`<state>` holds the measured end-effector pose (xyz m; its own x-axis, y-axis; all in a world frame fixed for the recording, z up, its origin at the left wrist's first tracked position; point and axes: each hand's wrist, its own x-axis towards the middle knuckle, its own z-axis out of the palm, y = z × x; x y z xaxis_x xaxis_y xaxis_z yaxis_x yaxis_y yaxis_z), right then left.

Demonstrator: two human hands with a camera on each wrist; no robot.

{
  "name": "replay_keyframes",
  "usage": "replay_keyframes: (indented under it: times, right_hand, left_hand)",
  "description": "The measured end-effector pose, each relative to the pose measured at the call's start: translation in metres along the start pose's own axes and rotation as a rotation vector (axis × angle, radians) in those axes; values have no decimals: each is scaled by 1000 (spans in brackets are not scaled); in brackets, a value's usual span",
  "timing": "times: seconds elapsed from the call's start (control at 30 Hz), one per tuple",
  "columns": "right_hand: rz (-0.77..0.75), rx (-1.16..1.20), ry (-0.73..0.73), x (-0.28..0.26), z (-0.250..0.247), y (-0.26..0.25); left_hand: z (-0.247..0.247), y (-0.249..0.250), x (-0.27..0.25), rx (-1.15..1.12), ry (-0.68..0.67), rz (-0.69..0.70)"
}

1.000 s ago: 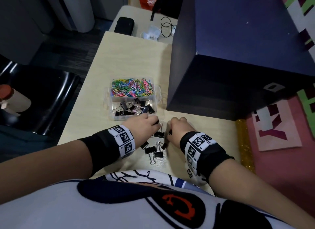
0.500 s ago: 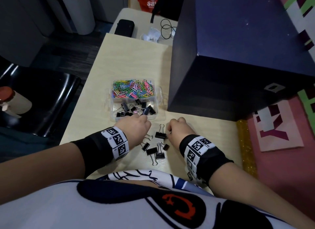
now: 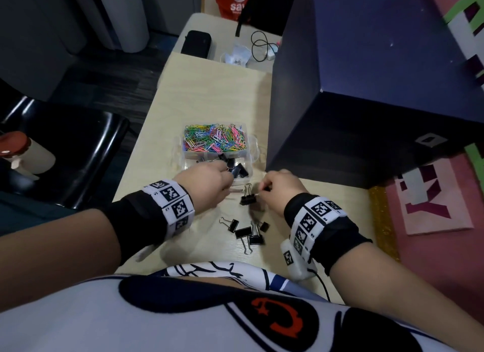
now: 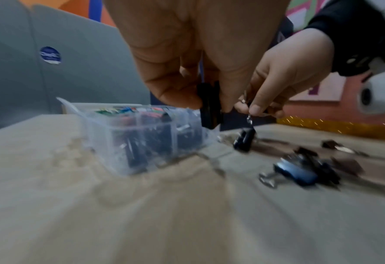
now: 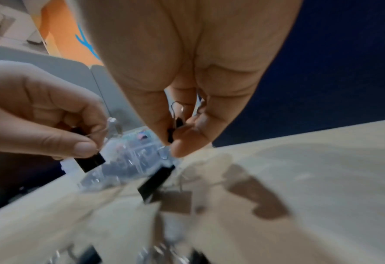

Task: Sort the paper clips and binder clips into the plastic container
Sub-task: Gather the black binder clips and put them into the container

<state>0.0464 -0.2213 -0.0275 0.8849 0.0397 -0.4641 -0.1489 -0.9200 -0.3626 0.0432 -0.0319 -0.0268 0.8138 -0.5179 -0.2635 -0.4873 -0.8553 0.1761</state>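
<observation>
A clear plastic container (image 3: 180, 155) holds coloured paper clips (image 3: 214, 138) in its far half and black binder clips in its near compartments. My left hand (image 3: 225, 172) hovers over the near compartments and pinches a black binder clip (image 4: 209, 107), also visible in the right wrist view (image 5: 90, 162). My right hand (image 3: 262, 191) pinches the wire handle of another black binder clip (image 3: 247, 198) just right of the container; its body hangs down at the tabletop (image 4: 243, 139). Several loose binder clips (image 3: 246, 231) lie nearer to me between my wrists.
A large dark blue box (image 3: 366, 89) stands right of the container, close to my right hand. A black chair (image 3: 65, 147) is off the table's left edge. A black case (image 3: 196, 42) and a cable (image 3: 259, 45) lie at the far end.
My left hand has moved forward from the loose clips to above the container, carrying a binder clip. My right hand stayed beside the clips and now pinches one by its handle.
</observation>
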Motion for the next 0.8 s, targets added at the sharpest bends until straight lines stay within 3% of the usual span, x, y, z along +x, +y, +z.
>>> replay_keyframes:
  times: [0.17, 0.3, 0.4, 0.43, 0.57, 0.63, 0.8]
  right_hand:
    - [-134, 163, 161, 0, -9, -29]
    - [-116, 152, 159, 1, -8, -33]
    - [-135, -26, 69, -3, -5, -27]
    - [-163, -77, 23, -5, -2, -24]
    - [-205, -245, -199, -11, 17, -15]
    - [-187, -289, -224, -11, 23, -11]
    - [-131, -293, -173, -8, 28, 1]
  left_hand:
    - [-17, -23, 1, -110, 177, -89]
    - [-16, -36, -1, -65, 188, -168]
    - [-8, -25, -8, 13, 223, -18]
    - [-3, -18, -10, 33, 177, 40]
    - [16, 9, -15, 120, -242, 190]
    - [25, 17, -14, 154, -356, 223]
    - [33, 20, -9, 170, -325, 202]
